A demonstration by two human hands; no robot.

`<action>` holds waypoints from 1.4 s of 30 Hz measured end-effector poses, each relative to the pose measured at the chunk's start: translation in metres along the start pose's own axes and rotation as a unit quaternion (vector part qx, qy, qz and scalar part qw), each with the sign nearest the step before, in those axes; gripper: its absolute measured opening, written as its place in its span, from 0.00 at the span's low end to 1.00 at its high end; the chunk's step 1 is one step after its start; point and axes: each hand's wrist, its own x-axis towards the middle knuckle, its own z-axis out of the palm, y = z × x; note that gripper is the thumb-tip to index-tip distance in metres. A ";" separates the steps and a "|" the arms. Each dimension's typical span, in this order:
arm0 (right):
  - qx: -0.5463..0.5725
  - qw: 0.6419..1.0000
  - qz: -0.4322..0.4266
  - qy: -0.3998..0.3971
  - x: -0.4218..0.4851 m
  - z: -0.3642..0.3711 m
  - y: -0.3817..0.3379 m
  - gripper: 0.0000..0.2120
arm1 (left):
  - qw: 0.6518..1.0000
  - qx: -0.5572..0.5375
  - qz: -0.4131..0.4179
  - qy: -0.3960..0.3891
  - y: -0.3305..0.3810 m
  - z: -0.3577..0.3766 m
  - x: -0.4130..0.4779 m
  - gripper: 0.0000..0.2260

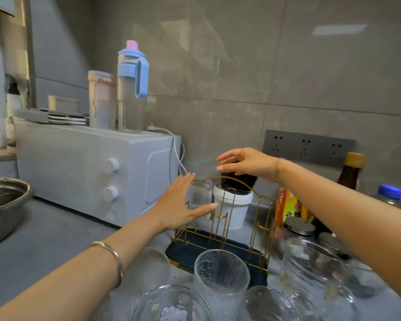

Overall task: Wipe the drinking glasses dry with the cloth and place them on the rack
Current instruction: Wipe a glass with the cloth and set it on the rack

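Left hand [178, 202] reaching, fingers spread, toward ribbed glass [200, 194]; right hand [248, 163] gripping black cup [237, 183] from above, likely clearing space behind rack [208, 242].

A grey countertop [44, 249] is being used as the bearing surface. At its left edge a metal bowl [2, 205] is being carried, and next to it a white countertop oven [79, 167] is being supported. Right of the oven, a dark blue tray [188, 249] is being borne flat on the surface, with a gold wire rack [225, 218] standing in it. Behind the rack, a ribbed glass [200, 193] and a white tub [235, 209] are being carried side by side. In front of the tray, clear glasses [221, 281] are being kept close together. At the right, a metal-lidded jar [299, 228], a yellow-labelled bottle [289, 207] and a dark bottle [351, 172] are being crowded together.
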 end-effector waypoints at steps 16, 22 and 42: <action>0.029 0.998 0.049 -0.026 -0.213 0.044 0.021 0.37 | 0.995 -0.016 0.069 -0.065 0.107 0.014 -0.149 0.36; 0.039 0.995 0.083 -0.027 -0.245 0.096 0.029 0.44 | 0.995 0.060 0.071 -0.033 0.113 0.033 -0.182 0.31; 0.175 0.971 0.077 0.146 -0.312 0.066 0.037 0.38 | 0.951 -0.294 0.018 -0.088 0.160 0.107 -0.204 0.45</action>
